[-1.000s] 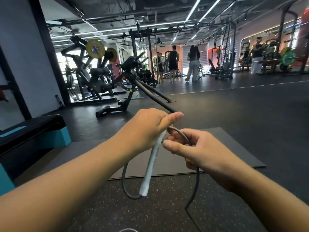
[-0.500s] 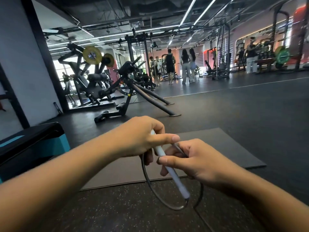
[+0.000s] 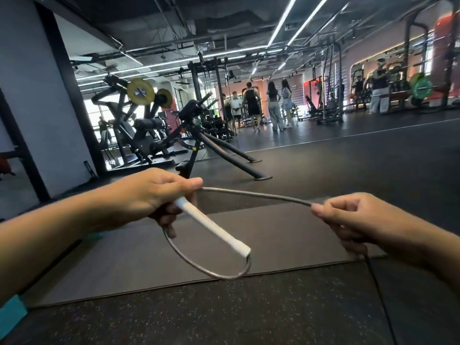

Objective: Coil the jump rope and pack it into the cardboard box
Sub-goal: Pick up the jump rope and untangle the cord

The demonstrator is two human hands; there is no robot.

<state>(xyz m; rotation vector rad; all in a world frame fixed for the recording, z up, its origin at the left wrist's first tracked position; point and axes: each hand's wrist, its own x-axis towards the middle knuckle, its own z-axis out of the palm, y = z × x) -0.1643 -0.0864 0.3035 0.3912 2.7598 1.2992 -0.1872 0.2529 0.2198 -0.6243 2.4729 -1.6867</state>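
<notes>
My left hand (image 3: 151,195) grips the top of the jump rope's white handle (image 3: 214,229), which slants down to the right. From the handle's lower end the grey rope (image 3: 256,194) curls in one loop under my left hand, passes through that fist and stretches right to my right hand (image 3: 353,217). My right hand pinches the rope between thumb and fingers; below it the rope drops toward the floor at the lower right. No cardboard box is in view.
A dark exercise mat (image 3: 273,235) lies on the speckled gym floor below my hands. A black weight machine (image 3: 196,145) stands just beyond. A teal-and-black bench (image 3: 12,312) is at the far left. Several people (image 3: 251,105) stand far back.
My hands have moved apart: the right hand slid rightward along the rope, drawing a length taut between the hands. The handle has swung from pointing down-left to down-right.
</notes>
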